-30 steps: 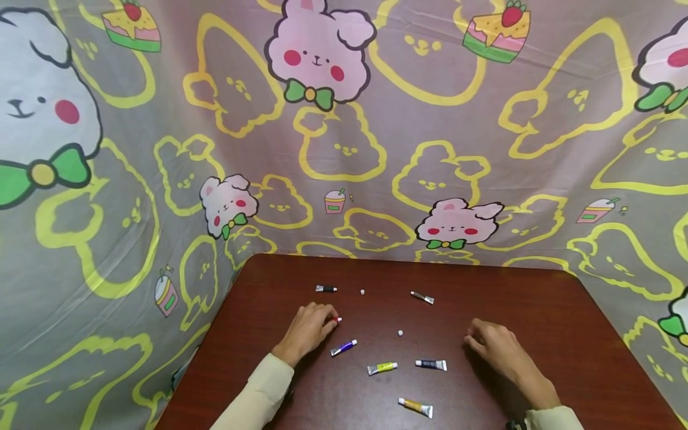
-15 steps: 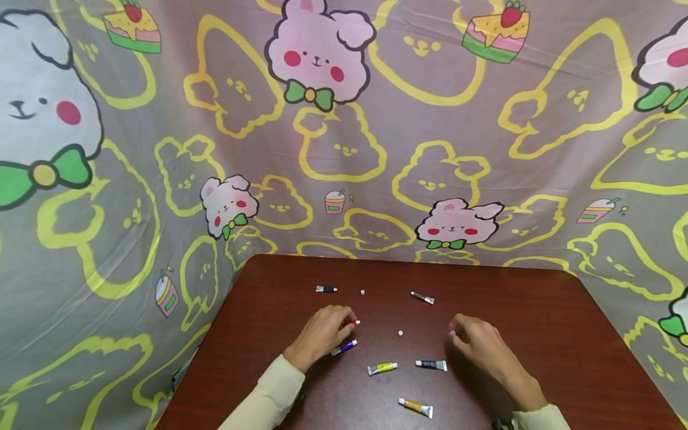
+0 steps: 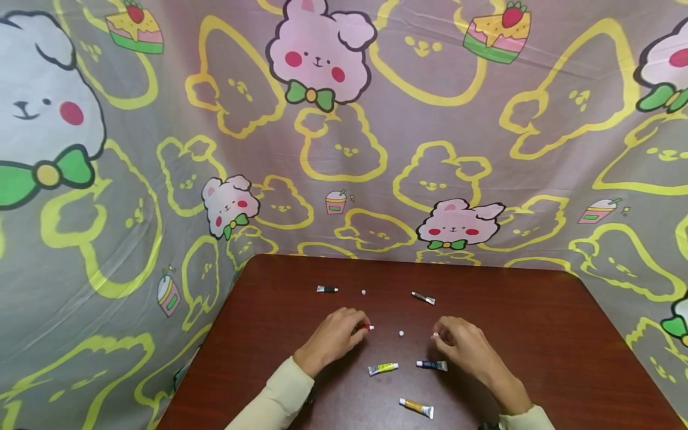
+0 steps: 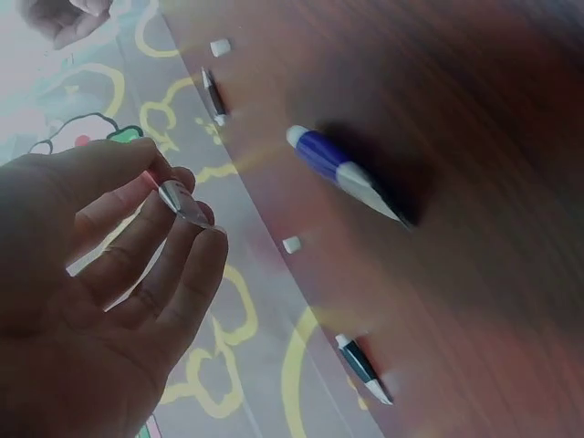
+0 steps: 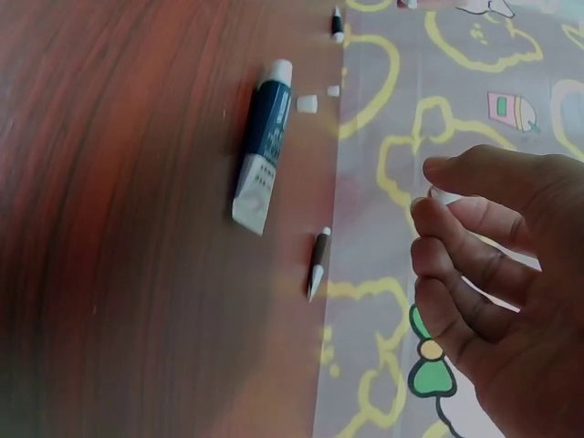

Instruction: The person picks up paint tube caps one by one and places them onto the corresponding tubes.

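Note:
My left hand (image 3: 335,335) pinches a small red paint tube (image 4: 172,190) between thumb and fingers; in the head view its white end points right, toward the other hand. My right hand (image 3: 469,346) pinches a small white cap (image 5: 443,195) between thumb and index finger, mostly covered by the fingertips. Between the hands a loose white cap (image 3: 401,333) lies on the table. The purple paint tube (image 4: 338,169) is hidden behind the left hand in the head view. Near the right hand rests a dark blue paint tube (image 3: 432,365).
On the brown table (image 3: 564,334), a yellow tube (image 3: 383,368) and an ochre tube (image 3: 416,408) lie in front. Farther back are a black tube (image 3: 326,289), another white cap (image 3: 363,292) and a brown tube (image 3: 423,297). A patterned curtain (image 3: 344,197) encloses the table.
My left hand has moved right with the red paint tube, covering the purple one. The right hand has moved left, and the white cap in its fingers now shows.

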A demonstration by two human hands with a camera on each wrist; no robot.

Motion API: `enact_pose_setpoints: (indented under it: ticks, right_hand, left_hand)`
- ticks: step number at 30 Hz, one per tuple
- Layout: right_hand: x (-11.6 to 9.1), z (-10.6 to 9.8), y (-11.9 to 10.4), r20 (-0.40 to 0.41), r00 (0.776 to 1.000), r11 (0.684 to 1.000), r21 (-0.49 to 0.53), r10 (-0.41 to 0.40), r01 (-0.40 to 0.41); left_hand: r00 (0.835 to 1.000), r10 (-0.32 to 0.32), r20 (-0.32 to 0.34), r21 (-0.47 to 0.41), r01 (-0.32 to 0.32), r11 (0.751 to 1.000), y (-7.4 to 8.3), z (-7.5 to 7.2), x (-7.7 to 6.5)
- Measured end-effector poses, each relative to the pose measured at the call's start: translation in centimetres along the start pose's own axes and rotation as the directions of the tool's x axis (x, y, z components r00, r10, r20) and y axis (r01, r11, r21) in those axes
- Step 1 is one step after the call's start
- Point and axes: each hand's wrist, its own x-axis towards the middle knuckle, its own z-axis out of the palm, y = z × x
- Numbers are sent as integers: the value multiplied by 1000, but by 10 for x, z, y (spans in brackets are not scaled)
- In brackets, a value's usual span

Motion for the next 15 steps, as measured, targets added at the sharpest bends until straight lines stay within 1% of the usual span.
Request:
enact_pose_setpoints:
  ticks: [5,9,12,15]
  right_hand:
    - [1,6,-8,-56,998,999,3,-41,41]
    - [1,10,-12,-103,988,993,-17,-116,114]
    - [1,12,-14,-127,979,987,-31,-159,156]
    - [1,12,-17,-139,976,986,-30,-165,162]
  left_hand:
    - [999,34,2,5,-34,999,8,-1,2]
    - [998,70,-9,12,-70,998,13,0,3]
    - [996,82,-18,10,-82,997,17,0,4]
    - [996,91,-20,4,-91,996,21,0,4]
